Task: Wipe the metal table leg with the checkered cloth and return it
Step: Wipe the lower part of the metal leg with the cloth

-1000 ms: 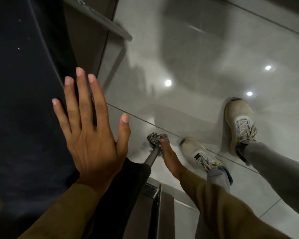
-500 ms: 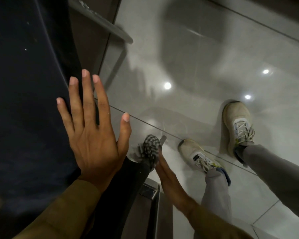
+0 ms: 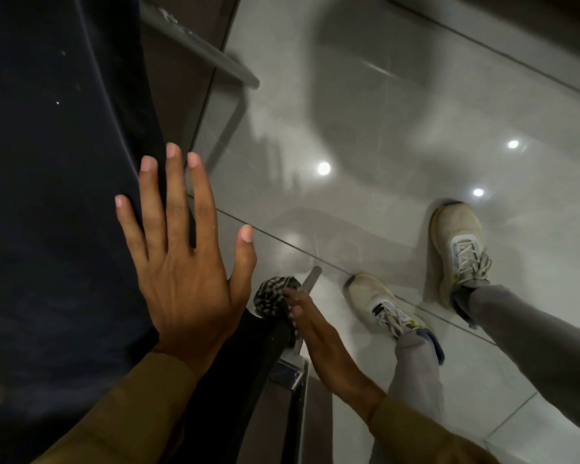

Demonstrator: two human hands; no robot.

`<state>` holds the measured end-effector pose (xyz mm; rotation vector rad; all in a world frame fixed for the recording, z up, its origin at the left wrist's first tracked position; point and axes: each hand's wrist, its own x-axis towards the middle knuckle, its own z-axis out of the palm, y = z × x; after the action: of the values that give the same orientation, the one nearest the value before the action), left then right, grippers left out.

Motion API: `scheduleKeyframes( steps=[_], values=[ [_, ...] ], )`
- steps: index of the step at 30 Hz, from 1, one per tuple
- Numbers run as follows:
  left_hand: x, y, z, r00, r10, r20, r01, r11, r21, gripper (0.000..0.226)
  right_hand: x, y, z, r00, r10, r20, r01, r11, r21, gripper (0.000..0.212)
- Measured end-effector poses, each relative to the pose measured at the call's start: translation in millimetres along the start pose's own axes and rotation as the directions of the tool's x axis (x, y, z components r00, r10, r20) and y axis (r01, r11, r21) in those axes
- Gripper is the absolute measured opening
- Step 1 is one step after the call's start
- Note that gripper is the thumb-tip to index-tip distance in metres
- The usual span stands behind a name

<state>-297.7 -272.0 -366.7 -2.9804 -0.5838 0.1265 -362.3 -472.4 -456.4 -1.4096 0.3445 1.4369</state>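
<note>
I look steeply down past the edge of a dark tabletop [image 3: 47, 195]. My left hand [image 3: 185, 262] lies flat on it, fingers spread, holding nothing. Below the edge, my right hand [image 3: 315, 333] holds the black-and-white checkered cloth [image 3: 272, 296] bunched around the metal table leg [image 3: 310, 279], whose lower end sticks out beyond the cloth toward the floor. The upper part of the leg is hidden by the cloth, my hand and the tabletop corner.
Glossy grey floor tiles [image 3: 382, 128] reflect ceiling lights. My two feet in pale sneakers [image 3: 379, 306] [image 3: 459, 249] stand right of the leg. A grey bar or shelf edge [image 3: 201, 48] runs at the top left. A metal bracket [image 3: 288, 373] sits under the tabletop.
My right hand has slid the cloth up the leg toward the tabletop, exposing the leg's lower end. My left hand stays flat on the tabletop.
</note>
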Motion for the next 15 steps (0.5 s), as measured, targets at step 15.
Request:
scheduleKeyframes(
  steps=[15],
  values=[
    [1,2,2,1.0,-0.025,0.003,0.025,1.0,-0.011,0.075,62,19,-19,0.979,0.199,-0.043,-0.193,0.975,0.112,0.042]
  ],
)
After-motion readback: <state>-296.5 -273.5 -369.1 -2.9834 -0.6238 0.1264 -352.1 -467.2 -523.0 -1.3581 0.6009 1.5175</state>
